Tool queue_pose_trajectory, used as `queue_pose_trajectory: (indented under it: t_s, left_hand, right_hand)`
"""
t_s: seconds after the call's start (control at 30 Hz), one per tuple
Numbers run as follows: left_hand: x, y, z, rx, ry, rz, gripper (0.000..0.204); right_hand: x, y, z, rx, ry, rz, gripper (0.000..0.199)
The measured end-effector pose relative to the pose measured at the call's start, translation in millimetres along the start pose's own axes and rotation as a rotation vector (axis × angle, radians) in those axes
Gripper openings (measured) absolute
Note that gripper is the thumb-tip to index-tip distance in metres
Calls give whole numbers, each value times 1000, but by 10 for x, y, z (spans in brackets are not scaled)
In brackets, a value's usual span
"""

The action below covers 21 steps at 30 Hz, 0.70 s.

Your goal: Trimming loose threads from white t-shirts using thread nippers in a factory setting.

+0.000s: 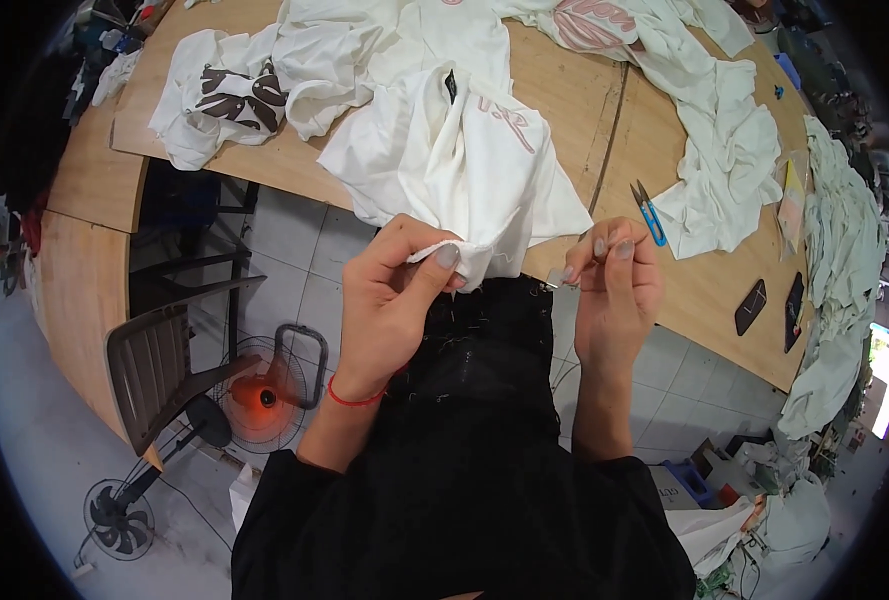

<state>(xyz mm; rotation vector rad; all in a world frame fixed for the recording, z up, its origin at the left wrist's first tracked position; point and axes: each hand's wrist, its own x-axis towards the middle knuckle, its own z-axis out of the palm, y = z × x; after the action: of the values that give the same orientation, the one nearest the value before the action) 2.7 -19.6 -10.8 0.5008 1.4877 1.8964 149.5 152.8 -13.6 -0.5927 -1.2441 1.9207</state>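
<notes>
My left hand (389,300) pinches a fold at the hem of a white garment (454,150) that hangs off the edge of the wooden table (574,90). The garment has a black neck label and pink print. My right hand (614,290) is held beside it, thumb and fingers pinched on something small and pale, too small to tell what. A thin red cord is around my left wrist. Blue-handled thread snips (648,215) lie on the table just above my right hand.
More white garments (724,150) are heaped across the table, one with dark brown print (234,95) at the left. Two dark flat objects (764,305) lie near the right edge. Below the table stand a grey chair (159,370) and a floor fan (264,395).
</notes>
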Motion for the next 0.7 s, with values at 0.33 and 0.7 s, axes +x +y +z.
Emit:
queue_pose_trajectory:
  t_s: [0.33, 0.7]
  left_hand:
    - [-14, 54, 147, 173, -37, 95, 13]
    - [-14, -27, 123, 305, -38, 137, 8]
  right_hand:
    - [-49, 76, 378, -920, -256, -610, 17]
    - [-151, -100, 271, -396, -298, -85, 10]
